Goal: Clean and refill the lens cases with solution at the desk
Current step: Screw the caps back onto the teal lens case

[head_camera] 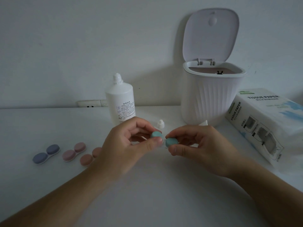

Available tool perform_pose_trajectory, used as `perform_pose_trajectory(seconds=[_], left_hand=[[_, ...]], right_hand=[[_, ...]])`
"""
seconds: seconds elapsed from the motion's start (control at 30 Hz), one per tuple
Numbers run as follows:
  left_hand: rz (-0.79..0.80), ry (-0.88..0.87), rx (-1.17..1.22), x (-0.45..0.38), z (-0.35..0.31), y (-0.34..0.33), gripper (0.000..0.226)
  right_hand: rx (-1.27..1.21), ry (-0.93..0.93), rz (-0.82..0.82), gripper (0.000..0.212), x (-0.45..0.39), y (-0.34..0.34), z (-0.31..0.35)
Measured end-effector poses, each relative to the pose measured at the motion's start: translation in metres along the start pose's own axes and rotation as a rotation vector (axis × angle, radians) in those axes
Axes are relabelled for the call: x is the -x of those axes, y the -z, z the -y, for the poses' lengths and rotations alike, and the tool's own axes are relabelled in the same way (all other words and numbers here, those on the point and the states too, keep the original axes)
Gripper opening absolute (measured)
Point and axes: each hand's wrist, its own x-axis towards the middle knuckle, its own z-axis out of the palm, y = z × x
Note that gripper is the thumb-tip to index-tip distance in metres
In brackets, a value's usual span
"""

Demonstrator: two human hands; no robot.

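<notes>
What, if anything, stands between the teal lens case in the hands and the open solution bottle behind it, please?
Nothing visible blocks the way. The teal lens case, pinched by the left hand and right hand, sits just in front of the uncapped solution bottle. The bottle's cap stands on the desk just right of that path.

A white surface (155, 185) is seen, set against a pale wall. At its left, three lens cases are laid in a row: a purple case (46, 154), just beside it a pink case (74, 151), and an orange case (89, 157) partly hidden behind a hand. Toward the back, an uncapped solution bottle (120, 102) is stood upright, and its small white cap (160, 124) is set near it. To the right, a ribbed white bin (211, 100) is placed with its lid raised. What may be a crumpled tissue (204, 123) is glimpsed at the bin's base. A tissue paper pack (265, 125) is laid at the right edge.
</notes>
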Motion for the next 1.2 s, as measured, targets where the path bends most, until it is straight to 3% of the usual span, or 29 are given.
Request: perform_pose_trajectory(seconds=[0.4,0.93,1.2], left_hand=[[0.024,-0.120,-0.236,0.0006,-0.0021,0.0028,0.023],[0.032,-0.209,-0.330,0.0025,-0.0009,0.0057,0.020],[0.040,-0.093,-0.233,0.0026,-0.0016,0.0069,0.019]], right_hand=[[-0.027,-0.012,-0.005,0.031,0.0018,0.0010,0.0039],[-0.009,-0.023,-0.016,0.035,0.0020,0.0006,0.0062],[-0.004,-0.018,-0.020,0.038,0.0019,0.0009,0.0059]])
